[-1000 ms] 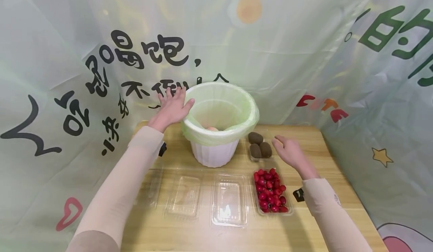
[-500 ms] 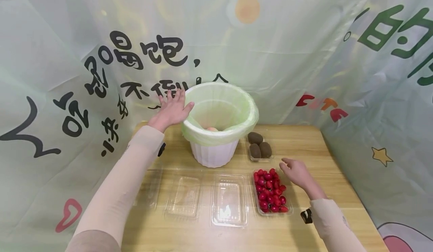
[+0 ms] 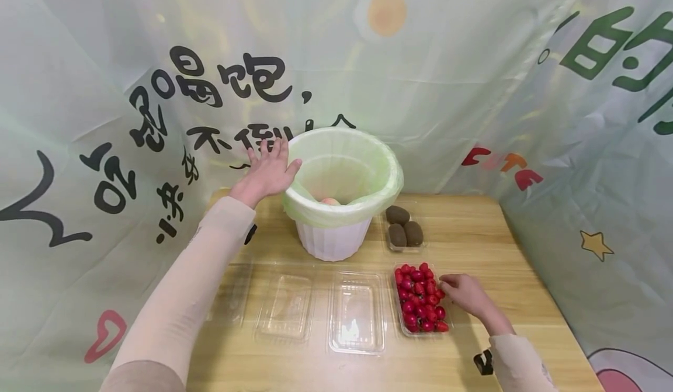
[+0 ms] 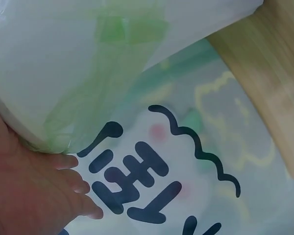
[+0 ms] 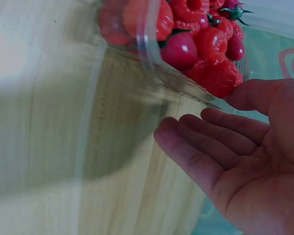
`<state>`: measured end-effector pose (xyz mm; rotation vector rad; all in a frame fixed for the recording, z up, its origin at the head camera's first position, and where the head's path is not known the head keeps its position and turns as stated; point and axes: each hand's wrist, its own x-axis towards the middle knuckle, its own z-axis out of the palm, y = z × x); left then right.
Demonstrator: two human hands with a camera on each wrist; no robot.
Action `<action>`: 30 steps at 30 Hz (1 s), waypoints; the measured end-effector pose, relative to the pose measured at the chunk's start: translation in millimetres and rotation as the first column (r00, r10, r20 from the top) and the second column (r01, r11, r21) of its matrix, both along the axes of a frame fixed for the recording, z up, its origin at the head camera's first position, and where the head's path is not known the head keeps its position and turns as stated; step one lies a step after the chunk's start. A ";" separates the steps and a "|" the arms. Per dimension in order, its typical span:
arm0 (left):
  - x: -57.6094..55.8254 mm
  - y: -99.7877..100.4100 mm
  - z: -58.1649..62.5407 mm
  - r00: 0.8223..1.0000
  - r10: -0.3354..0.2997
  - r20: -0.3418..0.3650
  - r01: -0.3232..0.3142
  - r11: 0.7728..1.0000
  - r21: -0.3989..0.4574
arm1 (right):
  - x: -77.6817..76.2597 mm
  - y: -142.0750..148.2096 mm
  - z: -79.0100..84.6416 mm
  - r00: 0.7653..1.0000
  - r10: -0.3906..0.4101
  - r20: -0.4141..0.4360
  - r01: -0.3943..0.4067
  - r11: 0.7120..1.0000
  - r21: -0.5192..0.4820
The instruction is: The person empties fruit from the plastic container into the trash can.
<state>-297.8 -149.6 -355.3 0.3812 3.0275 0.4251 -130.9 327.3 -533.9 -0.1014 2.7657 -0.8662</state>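
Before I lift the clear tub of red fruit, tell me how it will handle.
The clear tub will probably flex under a firm grip, as its walls look like thin plastic. The red fruit may roll out if tilted, being rounded and piled to the rim with no lid visible.

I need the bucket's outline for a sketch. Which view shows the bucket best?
The head view, which shows the bucket nearly whole, rim to base. The left wrist view catches only part; the right wrist view, none.
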 end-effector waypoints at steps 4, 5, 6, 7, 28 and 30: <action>0.5 0.0 -1.1 1.000 0.002 -0.001 -0.002 1.000 -0.011 | 2.2 -0.7 -4.5 0.996 -0.067 0.064 0.074 0.989 -0.128; 0.5 0.1 -1.4 1.000 0.002 -0.001 -0.002 1.000 -0.013 | 2.3 -0.7 -5.4 0.993 -0.088 0.082 0.100 0.984 -0.150; 0.5 0.1 -1.5 1.000 0.003 0.000 -0.003 1.000 -0.014 | 2.3 -0.8 -5.8 0.990 -0.102 0.101 0.118 0.979 -0.168; 0.5 0.2 -1.5 1.000 0.002 0.000 -0.002 1.000 -0.015 | 1.9 -0.6 -6.7 0.986 -0.115 0.122 0.137 0.974 -0.183; 1.2 1.7 2.5 1.000 0.001 0.009 -0.001 1.000 0.004 | -13.7 12.9 -15.6 0.909 -0.134 0.395 0.267 0.914 -0.305; 1.5 2.1 2.8 1.000 0.000 0.010 0.000 1.000 0.004 | -13.7 13.4 -16.1 0.907 -0.136 0.399 0.272 0.911 -0.310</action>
